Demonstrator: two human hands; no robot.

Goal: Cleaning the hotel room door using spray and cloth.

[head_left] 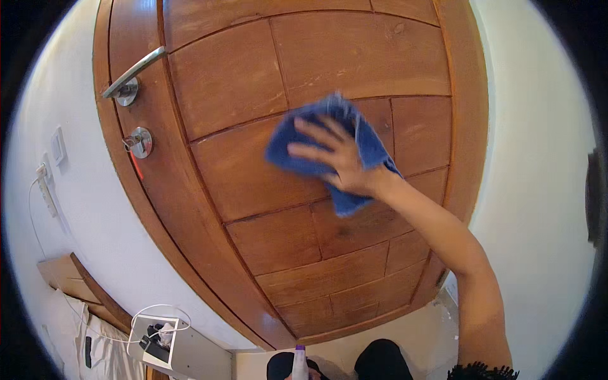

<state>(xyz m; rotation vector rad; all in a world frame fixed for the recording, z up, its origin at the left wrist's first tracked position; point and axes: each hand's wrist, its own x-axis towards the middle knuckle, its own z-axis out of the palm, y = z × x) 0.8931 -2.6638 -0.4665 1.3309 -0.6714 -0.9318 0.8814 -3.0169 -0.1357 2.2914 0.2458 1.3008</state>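
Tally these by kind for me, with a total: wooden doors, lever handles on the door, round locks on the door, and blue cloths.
Wooden door: 1
Lever handle: 1
Round lock: 1
Blue cloth, under the right hand: 1
Total: 4

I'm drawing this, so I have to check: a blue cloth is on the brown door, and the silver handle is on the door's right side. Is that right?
Not quite: in the head view the silver handle is on the door's left side, not its right. The blue cloth is on the brown door, just as you said.
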